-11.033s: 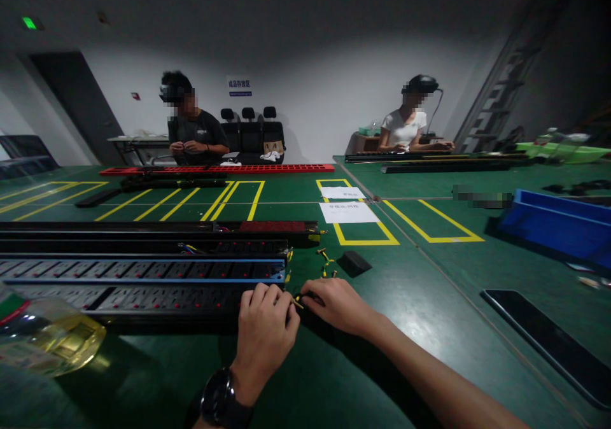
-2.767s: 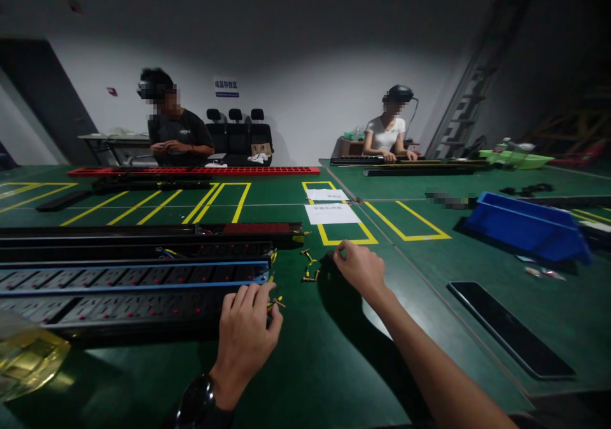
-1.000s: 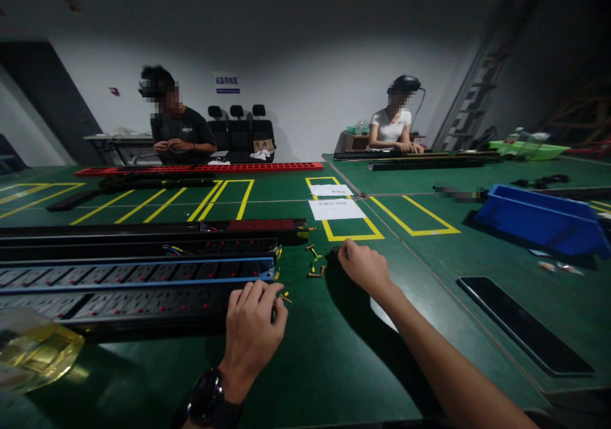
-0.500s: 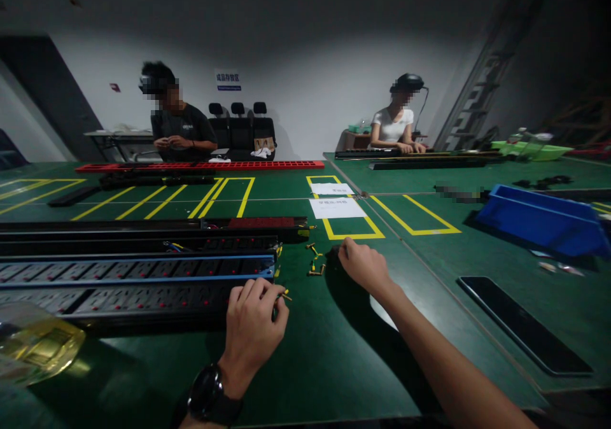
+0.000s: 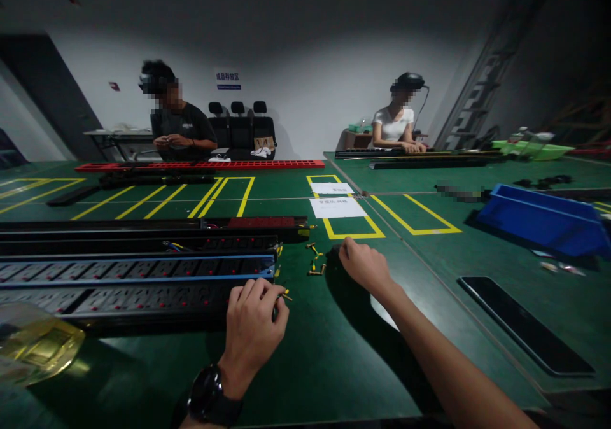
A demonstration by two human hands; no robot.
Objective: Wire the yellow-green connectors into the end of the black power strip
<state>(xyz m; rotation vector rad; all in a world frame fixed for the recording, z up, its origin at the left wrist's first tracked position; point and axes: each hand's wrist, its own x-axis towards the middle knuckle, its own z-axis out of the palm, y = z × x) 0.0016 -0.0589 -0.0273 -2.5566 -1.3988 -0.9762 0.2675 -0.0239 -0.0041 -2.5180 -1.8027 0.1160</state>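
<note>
I record a green table (image 5: 334, 352) marked with yellow lines, bearing black power strips (image 5: 143, 276) at left, loose yellow-tipped terminals (image 5: 315, 265), two white sheets (image 5: 337, 207), a blue bin (image 5: 539, 219) and a flat black panel (image 5: 525, 324) at right.

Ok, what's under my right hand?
Only the edge of a dark object shows past the fingertips of your right hand, on the green table; the rest is covered.

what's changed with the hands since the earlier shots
The right hand left the yellow wires at the end of the near power strip and moved forward and right, onto the small black block beside the loose yellow connectors; its grip cannot be told. The left hand stayed at the strip's end, fingers closed on the wires. The blue bin and papers lie unchanged.
</note>
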